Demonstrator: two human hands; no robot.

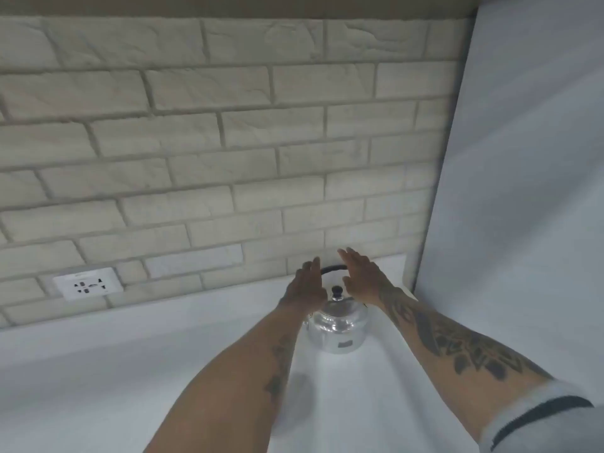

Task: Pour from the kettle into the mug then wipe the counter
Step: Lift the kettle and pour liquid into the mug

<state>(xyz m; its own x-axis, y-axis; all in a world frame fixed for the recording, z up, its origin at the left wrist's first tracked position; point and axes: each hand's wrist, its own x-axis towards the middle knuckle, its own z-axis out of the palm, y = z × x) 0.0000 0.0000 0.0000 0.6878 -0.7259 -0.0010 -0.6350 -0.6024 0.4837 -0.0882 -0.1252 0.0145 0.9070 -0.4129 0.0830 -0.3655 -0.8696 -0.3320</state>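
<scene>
Right at the bottom edge I've got my grey sleeve (536,420) with its dark band, pushed up the right forearm, and both bare forearms run up the middle of the view toward the wall. Out ahead, my left hand (305,286) and right hand (361,276) are both up around the kettle (336,328), one on each side of its arched black handle (333,269). Left hand's fingers are spread and loose beside the left end of the handle, nothing held; right hand is flat and open, fingers stretched out over the right end of the handle, nothing held either. Whether either palm actually touches the handle, I can't tell, it's blurred. The kettle is shiny metal with a black knob (337,291) on its lid, and it stands upright on the white counter (130,371), near the back and close to the corner. Brick-look tiles (196,142) cover the wall behind it. A white socket (88,283) sits low in the tiles, well off to the left. A plain pale panel (529,174) closes off the right side.
</scene>
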